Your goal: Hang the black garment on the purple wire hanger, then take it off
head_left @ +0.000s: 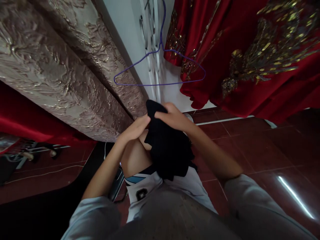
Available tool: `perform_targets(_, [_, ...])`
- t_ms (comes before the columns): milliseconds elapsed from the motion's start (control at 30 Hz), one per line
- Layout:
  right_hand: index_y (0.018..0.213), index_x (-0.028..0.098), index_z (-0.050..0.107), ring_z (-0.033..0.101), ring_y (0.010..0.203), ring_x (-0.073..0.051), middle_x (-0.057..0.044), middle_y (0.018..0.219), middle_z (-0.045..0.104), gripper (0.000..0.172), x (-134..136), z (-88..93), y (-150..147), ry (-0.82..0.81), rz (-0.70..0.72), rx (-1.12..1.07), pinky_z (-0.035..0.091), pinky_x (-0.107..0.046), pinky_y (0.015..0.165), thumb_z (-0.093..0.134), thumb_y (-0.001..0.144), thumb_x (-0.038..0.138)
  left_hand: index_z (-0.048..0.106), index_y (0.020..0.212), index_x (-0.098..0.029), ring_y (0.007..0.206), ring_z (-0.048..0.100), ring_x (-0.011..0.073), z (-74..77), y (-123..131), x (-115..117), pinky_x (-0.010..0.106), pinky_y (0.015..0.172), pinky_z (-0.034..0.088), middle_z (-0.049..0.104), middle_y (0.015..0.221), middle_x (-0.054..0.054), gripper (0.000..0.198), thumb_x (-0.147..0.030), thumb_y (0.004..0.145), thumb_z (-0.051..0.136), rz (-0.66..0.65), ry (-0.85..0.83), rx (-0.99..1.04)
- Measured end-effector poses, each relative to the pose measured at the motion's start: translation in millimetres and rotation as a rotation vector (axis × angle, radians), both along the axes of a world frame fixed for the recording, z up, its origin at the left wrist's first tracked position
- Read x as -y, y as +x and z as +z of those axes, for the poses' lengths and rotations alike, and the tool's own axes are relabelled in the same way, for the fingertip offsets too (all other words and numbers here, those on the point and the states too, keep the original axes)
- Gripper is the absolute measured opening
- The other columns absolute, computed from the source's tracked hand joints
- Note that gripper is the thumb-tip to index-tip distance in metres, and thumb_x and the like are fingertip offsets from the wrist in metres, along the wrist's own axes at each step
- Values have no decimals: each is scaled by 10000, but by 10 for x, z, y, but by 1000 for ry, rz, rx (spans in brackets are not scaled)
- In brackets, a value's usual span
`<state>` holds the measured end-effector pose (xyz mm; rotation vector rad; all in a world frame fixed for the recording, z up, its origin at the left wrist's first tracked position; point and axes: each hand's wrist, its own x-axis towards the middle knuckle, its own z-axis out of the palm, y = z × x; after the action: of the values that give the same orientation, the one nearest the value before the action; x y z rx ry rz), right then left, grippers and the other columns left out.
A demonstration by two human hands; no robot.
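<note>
A black cloth garment (170, 150) hangs down over my lap; its exact kind cannot be made out. My left hand (136, 128) pinches its upper left edge. With thumb on top, my right hand (175, 116) grips the upper right edge, and a narrow end of the fabric sticks up between the two hands. Beyond them, a purple wire hanger (160, 84) hangs with no clothing on it, apart from both hands.
Textured beige fabric with gold thread (62, 76) hangs at the left. Red garments with gold sequins (250, 66) hang at the right. White cabinet doors (122, 23) stand behind the hanger. A white rail (225, 120) runs low above the red tiled floor (250, 150).
</note>
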<state>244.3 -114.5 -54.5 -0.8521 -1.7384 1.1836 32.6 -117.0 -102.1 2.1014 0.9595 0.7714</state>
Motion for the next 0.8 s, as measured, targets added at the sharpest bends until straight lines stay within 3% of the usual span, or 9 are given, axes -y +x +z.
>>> perform_targets(67, [679,194,592,559,699,-142,7,686,577,117,-297,41,112,184,-142,-7,491,-243,638,588,785,143,722,963,-191,933,691,248,-184,-202,-1,345,938,530,741,971,65,460,-533,1051,427,-82,-112,-185])
perform_targets(133, [736,205,609,600,839,-161,1,773,608,108,-661,-24,151,288,-301,-64,529,-264,803,597,778,107,716,886,-189,787,679,228,-299,-375,-6,315,816,523,733,867,53,351,-466,1006,536,-92,-119,-317])
perform_targets(233, [791,203,607,618,897,-168,-8,812,623,67,-1098,-255,88,209,-429,-164,531,-290,884,617,846,166,672,874,-185,708,648,221,-344,-601,-62,312,738,478,697,802,66,289,-409,984,527,30,3,-447])
perform_targets(300, [766,198,593,618,848,-168,-8,757,603,122,-1202,-396,58,134,-440,-161,535,-288,841,646,871,231,637,861,-191,708,636,228,-328,-760,-132,324,735,465,675,795,77,312,-410,998,463,108,56,-523])
perform_targets(400, [759,193,607,611,800,-159,-6,742,589,180,-1102,-473,169,163,-417,-180,532,-275,792,681,875,310,567,784,-205,734,604,239,-264,-1020,-262,342,758,461,625,774,78,298,-392,975,435,159,129,-582])
perform_targets(500, [774,199,633,592,777,-157,-4,758,584,206,-892,-392,416,228,-410,-163,541,-286,788,719,858,365,503,736,-211,722,542,223,-83,-1200,-409,346,754,450,559,757,62,224,-331,922,466,241,277,-524])
perform_targets(567, [749,205,623,573,758,-162,2,730,553,231,-776,-303,558,236,-441,-127,550,-297,768,738,847,380,480,720,-208,708,500,199,137,-1201,-509,326,739,440,526,748,44,209,-302,905,500,316,401,-402])
perform_targets(700, [714,209,596,557,728,-160,7,697,514,267,-649,-176,642,237,-440,-108,556,-297,719,709,879,386,468,657,-188,640,436,153,630,-907,-669,275,669,393,459,641,5,259,-199,914,501,473,520,-198])
perform_targets(800, [716,205,595,541,698,-149,8,704,518,269,-624,-152,634,256,-426,-109,541,-288,693,687,899,380,409,552,-181,550,353,124,792,-659,-759,271,666,392,353,514,-23,369,-110,896,523,603,430,-244])
